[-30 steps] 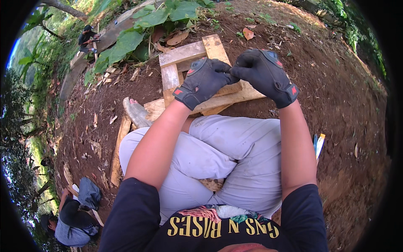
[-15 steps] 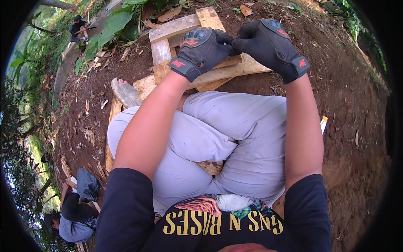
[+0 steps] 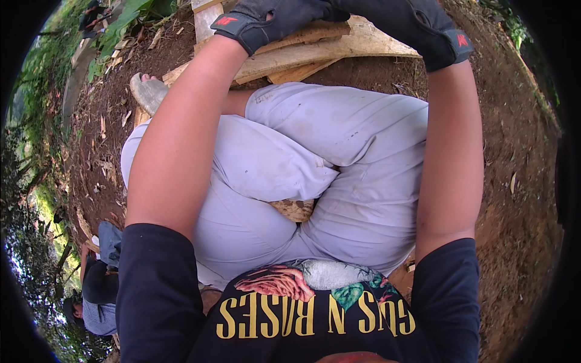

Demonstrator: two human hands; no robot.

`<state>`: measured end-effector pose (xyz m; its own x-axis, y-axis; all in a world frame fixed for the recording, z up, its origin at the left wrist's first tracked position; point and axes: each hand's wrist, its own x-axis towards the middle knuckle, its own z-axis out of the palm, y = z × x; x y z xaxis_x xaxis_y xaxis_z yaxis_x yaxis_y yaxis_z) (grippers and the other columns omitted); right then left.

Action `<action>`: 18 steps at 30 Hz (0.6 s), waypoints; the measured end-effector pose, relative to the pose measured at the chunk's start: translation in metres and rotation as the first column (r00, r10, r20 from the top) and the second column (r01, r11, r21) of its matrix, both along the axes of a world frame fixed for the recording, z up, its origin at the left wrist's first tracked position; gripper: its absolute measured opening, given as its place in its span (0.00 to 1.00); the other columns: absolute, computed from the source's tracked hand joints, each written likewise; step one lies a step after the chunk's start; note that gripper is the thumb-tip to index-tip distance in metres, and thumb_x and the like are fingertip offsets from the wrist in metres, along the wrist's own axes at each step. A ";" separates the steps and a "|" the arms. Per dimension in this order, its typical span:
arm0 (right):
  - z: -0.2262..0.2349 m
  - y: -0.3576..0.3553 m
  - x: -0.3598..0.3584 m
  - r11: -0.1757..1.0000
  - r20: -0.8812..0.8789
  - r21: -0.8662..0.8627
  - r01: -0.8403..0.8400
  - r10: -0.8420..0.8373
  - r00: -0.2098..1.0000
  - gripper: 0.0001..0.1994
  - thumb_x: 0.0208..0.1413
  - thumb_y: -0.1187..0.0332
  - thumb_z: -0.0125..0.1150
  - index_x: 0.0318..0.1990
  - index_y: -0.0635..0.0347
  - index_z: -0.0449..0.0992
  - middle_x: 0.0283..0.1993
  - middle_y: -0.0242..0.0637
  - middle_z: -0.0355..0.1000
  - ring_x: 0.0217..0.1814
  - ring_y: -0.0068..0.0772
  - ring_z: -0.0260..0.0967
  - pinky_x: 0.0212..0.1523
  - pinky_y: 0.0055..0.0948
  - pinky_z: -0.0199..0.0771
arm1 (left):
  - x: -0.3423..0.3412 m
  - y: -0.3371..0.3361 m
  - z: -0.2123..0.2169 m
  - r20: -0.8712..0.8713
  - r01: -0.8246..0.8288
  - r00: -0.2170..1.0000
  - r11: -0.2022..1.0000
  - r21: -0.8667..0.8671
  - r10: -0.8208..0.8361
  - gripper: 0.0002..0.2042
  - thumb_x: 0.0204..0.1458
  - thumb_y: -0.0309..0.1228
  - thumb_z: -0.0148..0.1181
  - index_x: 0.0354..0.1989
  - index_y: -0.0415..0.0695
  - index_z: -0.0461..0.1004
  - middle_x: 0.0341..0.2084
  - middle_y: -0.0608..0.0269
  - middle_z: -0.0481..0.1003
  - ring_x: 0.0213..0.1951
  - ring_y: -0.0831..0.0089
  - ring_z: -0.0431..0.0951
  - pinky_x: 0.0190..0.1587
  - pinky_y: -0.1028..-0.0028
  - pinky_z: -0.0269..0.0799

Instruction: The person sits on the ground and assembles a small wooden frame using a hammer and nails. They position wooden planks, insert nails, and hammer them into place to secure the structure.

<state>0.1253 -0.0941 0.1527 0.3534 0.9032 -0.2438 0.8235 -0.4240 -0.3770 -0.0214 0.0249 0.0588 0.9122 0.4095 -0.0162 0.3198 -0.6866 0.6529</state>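
My left hand (image 3: 275,23), in a black work glove, is at the upper edge of the head view, its fingers curled. Close against it comes my right hand (image 3: 411,27), gloved alike, with its fingertips mostly cut off by the picture's edge. Both look closed, the fingers meeting; anything pinched between them is too small or hidden. Below the hands lies a rough wooden plank (image 3: 378,41), part of a stack of pale boards. A shorter board end (image 3: 301,71) sticks out beneath it, and another upright-looking board (image 3: 207,23) shows beside my left wrist.
My crossed legs in light grey trousers (image 3: 339,121) fill the middle, and one sandalled foot (image 3: 148,92) rests by the boards. Brown soil (image 3: 508,199) with wood chips lies around. Another person (image 3: 100,302) sits at the lower left; a further person (image 3: 91,18) is far off at the upper left.
My view has shifted, so hands and boards sit higher in the picture and the far boards are cut off. Both hands stay together over the wood, forearms slightly wider apart.
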 end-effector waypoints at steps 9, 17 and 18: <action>0.005 -0.003 -0.005 1.000 0.015 -0.024 0.005 -0.004 1.000 0.18 0.48 0.54 0.70 0.36 0.60 0.88 0.32 0.52 0.81 0.36 0.49 0.80 0.42 0.43 0.78 | 0.003 -0.004 0.003 -0.027 -0.076 0.997 0.986 -0.147 0.073 0.21 0.56 0.50 0.71 0.45 0.45 0.89 0.38 0.51 0.87 0.40 0.59 0.87 0.48 0.63 0.80; -0.001 -0.002 -0.003 1.000 0.040 0.007 -0.029 0.029 0.999 0.16 0.51 0.56 0.68 0.35 0.59 0.88 0.31 0.52 0.80 0.35 0.48 0.81 0.41 0.43 0.79 | 0.001 -0.009 0.048 -0.189 -0.057 0.982 0.978 -0.200 0.019 0.21 0.55 0.47 0.71 0.46 0.42 0.88 0.39 0.48 0.87 0.42 0.60 0.87 0.50 0.64 0.79; -0.002 -0.002 -0.002 0.998 0.045 0.030 -0.058 0.056 0.997 0.15 0.51 0.56 0.67 0.35 0.59 0.88 0.30 0.52 0.80 0.35 0.48 0.81 0.40 0.43 0.79 | -0.002 -0.005 0.042 -0.161 -0.047 0.987 0.977 -0.208 0.013 0.21 0.55 0.47 0.71 0.46 0.42 0.88 0.40 0.48 0.87 0.42 0.60 0.87 0.50 0.64 0.79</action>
